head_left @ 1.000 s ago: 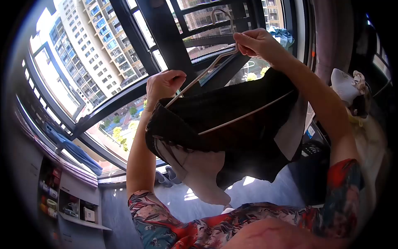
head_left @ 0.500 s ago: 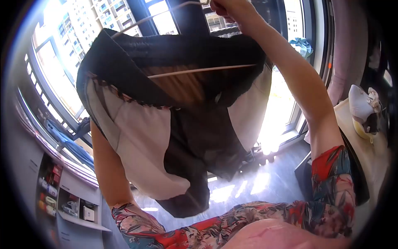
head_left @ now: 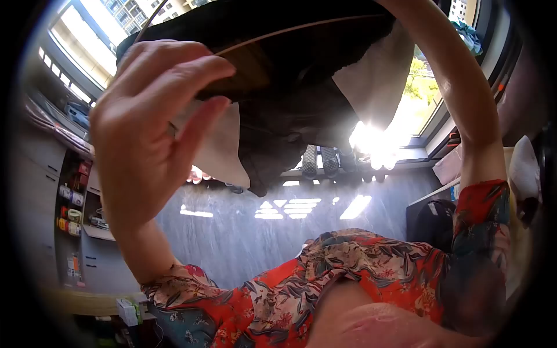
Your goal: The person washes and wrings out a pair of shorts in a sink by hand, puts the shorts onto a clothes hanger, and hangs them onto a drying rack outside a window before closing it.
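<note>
Dark shorts with pale side panels [head_left: 290, 130] hang in front of the window, their black waistband cut by the top edge of the view. Inside the waistband opening runs the thin pale bar of a clothes hanger [head_left: 313, 24]. My left hand [head_left: 154, 113] is raised close to the camera, in front of the left part of the shorts. Its thumb and index finger are apart, with a gap between them and nothing visibly held. My right forearm reaches up at the right; the right hand lies beyond the top edge.
Shoes [head_left: 329, 161] stand by the bright window. At the left is a cabinet with packed shelves [head_left: 72, 211]. A black bag [head_left: 432, 220] sits at the right, and a small white box [head_left: 129, 312] at lower left. Grey floor [head_left: 243, 243] lies below.
The shorts and hanger have moved up in view. My left hand, hidden behind the shorts before, has come out in front of them. My right hand has left the view at the top.
</note>
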Available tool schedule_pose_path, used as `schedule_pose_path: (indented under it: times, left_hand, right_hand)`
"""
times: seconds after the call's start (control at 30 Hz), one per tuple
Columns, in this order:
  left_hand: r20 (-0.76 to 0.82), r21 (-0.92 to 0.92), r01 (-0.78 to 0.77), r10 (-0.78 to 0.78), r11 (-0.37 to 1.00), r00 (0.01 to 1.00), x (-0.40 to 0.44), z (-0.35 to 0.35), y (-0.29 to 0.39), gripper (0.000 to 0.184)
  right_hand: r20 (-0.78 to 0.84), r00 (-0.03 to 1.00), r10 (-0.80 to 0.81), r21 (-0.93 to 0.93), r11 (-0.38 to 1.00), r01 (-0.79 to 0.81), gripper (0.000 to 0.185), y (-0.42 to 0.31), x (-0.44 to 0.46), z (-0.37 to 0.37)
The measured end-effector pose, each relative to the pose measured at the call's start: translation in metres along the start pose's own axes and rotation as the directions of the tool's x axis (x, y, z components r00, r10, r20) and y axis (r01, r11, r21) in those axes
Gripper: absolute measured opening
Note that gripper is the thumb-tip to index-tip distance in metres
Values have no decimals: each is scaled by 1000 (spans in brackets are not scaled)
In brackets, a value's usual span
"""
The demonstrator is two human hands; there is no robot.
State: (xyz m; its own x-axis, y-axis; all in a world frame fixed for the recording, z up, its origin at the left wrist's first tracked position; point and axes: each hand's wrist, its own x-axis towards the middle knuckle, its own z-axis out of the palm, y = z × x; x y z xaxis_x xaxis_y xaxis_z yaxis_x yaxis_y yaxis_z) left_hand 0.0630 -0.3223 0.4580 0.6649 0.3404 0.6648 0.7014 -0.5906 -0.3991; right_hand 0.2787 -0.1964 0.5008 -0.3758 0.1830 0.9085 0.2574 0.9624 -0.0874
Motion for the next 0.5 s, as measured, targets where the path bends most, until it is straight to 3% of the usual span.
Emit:
schedule_pose_path:
  times: [0.03, 0.13, 0.2, 0.27, 0.3, 0.37, 0.47, 0.5]
  left_hand:
    - [112, 73, -20, 11, 997, 994, -1, 15, 4, 22]
    - [296, -41, 153, -134, 987, 946, -3, 44, 6, 22]
    - [366, -11, 213, -194, 977, 910, 5, 47, 0, 21]
    - [423, -7, 179, -160, 984, 892, 8, 51, -11, 20]
    - [477, -10, 179, -152, 984, 865, 13, 52, -11, 22]
    - [576, -15, 178, -137, 984, 806, 25, 55, -7, 27]
    - [677, -167, 161, -6, 973, 736, 28, 64, -14, 22]
    - [720, -139, 189, -32, 972, 693, 31, 64, -12, 21]
  right_hand:
    - [-13, 997, -70, 18, 997, 70, 21, 1, -13, 4]
    - [-75, 954, -292, 46, 954, 296, 16, 15, -49, 10]
    - [88, 941, -328, -44, 942, 333, 13, 20, -61, 11]
    - [426, 887, -178, -255, 917, 307, 9, 19, -69, 15]
    - [514, 853, -87, -279, 924, 262, 11, 18, -72, 15]
    - [663, 742, 98, -342, 921, 185, 26, 16, -75, 16]
    - [793, 568, 220, -349, 928, 127, 26, -1, -63, 14]
    - [822, 509, 255, -349, 932, 97, 26, -3, -61, 12]
